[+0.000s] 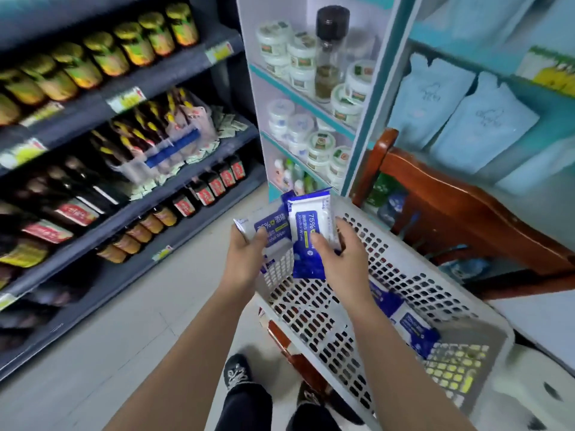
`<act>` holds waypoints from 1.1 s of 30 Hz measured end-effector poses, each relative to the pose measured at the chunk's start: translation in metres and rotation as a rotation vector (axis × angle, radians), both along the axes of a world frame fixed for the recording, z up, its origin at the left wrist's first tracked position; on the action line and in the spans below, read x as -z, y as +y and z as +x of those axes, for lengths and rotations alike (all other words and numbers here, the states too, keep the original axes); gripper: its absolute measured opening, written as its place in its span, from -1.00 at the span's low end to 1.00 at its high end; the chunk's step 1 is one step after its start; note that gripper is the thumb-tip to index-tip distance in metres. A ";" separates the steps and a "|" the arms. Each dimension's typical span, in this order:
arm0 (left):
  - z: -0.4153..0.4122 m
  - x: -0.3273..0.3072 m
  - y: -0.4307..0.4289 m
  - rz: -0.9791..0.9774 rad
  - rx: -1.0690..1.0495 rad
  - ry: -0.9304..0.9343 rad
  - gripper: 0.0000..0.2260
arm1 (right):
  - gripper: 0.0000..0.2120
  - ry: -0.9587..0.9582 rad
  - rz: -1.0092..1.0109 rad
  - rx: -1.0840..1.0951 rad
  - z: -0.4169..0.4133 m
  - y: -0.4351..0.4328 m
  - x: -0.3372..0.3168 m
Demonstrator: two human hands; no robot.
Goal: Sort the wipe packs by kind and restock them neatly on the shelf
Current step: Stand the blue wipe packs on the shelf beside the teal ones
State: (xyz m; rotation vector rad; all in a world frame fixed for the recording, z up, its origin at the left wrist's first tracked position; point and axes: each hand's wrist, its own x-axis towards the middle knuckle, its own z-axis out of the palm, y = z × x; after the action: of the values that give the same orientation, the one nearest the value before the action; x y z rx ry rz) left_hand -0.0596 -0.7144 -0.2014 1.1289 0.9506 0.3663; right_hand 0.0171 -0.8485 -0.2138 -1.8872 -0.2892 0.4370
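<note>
Over the far left rim of the white perforated basket [404,275], both hands meet, each closed on a blue alcohol wipe pack. Bare floor [124,337] lies open to the left, bounded by the dark shelf [155,169] of bottles; on the right, a wooden chair [451,206] crowds the basket. The left hand [245,253] pinches one flat pack [270,225] by its near edge. The right hand [339,253], thumb on top, grips an upright pack [311,225]. More packs [410,325] lie inside the basket, near right.

Sauce bottles [199,194], lidded tubs [301,54]
</note>
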 end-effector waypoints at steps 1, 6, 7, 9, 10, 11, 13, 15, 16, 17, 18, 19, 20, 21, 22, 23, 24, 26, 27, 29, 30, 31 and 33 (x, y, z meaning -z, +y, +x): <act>-0.008 -0.010 0.012 0.015 -0.031 -0.014 -0.89 | -0.62 -0.031 0.015 -0.023 -0.004 0.015 -0.010; -0.058 -0.050 0.086 0.081 -0.201 -0.035 -0.86 | -0.65 -0.130 0.087 -0.102 -0.030 0.100 -0.044; -0.069 -0.057 0.103 0.106 -0.217 -0.040 -0.85 | -0.68 -0.149 0.097 -0.120 -0.037 0.119 -0.050; -0.093 -0.069 0.139 0.169 -0.254 -0.054 -0.84 | -0.72 -0.195 0.138 -0.155 -0.051 0.158 -0.064; -0.105 -0.074 0.157 0.195 -0.278 -0.066 -0.82 | -0.73 -0.218 0.160 -0.174 -0.059 0.178 -0.071; -0.117 -0.080 0.174 0.221 -0.298 -0.073 -0.77 | -0.73 -0.234 0.185 -0.196 -0.067 0.197 -0.077; -0.139 -0.092 0.210 0.269 -0.343 -0.089 -0.69 | -0.73 -0.255 0.226 -0.239 -0.083 0.236 -0.087; -0.159 -0.103 0.244 0.301 -0.397 -0.114 -0.65 | -0.69 -0.286 0.263 -0.279 -0.099 0.273 -0.097; -0.169 -0.108 0.261 0.317 -0.415 -0.107 -0.66 | -0.68 -0.306 0.281 -0.302 -0.106 0.291 -0.103; -0.177 -0.113 0.277 0.335 -0.425 -0.093 -0.69 | -0.69 -0.325 0.292 -0.324 -0.111 0.309 -0.108; -0.185 -0.116 0.293 0.349 -0.436 -0.089 -0.73 | -0.70 -0.338 0.296 -0.348 -0.115 0.326 -0.113; -0.192 -0.121 0.306 0.363 -0.446 -0.094 -0.76 | -0.72 -0.345 0.297 -0.375 -0.119 0.342 -0.119; -0.197 -0.125 0.321 0.375 -0.460 -0.105 -0.78 | -0.73 -0.351 0.302 -0.399 -0.121 0.358 -0.125; -0.202 -0.130 0.334 0.390 -0.472 -0.108 -0.79 | -0.74 -0.364 0.314 -0.422 -0.123 0.373 -0.130; -0.205 -0.134 0.348 0.408 -0.485 -0.118 -0.81 | -0.74 -0.378 0.328 -0.444 -0.124 0.389 -0.136; -0.208 -0.138 0.361 0.425 -0.496 -0.124 -0.82 | -0.74 -0.395 0.336 -0.468 -0.125 0.403 -0.141; -0.209 -0.143 0.375 0.442 -0.507 -0.143 -0.82 | -0.74 -0.412 0.342 -0.493 -0.125 0.417 -0.146; -0.208 -0.151 0.404 0.480 -0.532 -0.166 -0.82 | -0.74 -0.417 0.346 -0.541 -0.121 0.446 -0.156; -0.207 -0.155 0.417 0.499 -0.543 -0.171 -0.82 | -0.73 -0.402 0.354 -0.562 -0.118 0.460 -0.160; -0.201 -0.162 0.445 0.542 -0.553 -0.170 -0.82 | -0.74 -0.390 0.377 -0.600 -0.107 0.489 -0.169; -0.198 -0.166 0.459 0.568 -0.552 -0.169 -0.82 | -0.75 -0.392 0.390 -0.617 -0.101 0.503 -0.172; -0.194 -0.170 0.473 0.592 -0.551 -0.159 -0.82 | -0.76 -0.390 0.405 -0.638 -0.094 0.517 -0.177; -0.185 -0.177 0.500 0.617 -0.557 -0.144 -0.83 | -0.76 -0.378 0.429 -0.677 -0.080 0.546 -0.186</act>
State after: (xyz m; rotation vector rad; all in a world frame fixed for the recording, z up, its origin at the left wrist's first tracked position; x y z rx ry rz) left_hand -0.2447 -0.2146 -0.0240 1.3482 1.0458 1.2427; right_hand -0.0629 -0.3029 -0.0274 -1.4001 -1.1956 0.4155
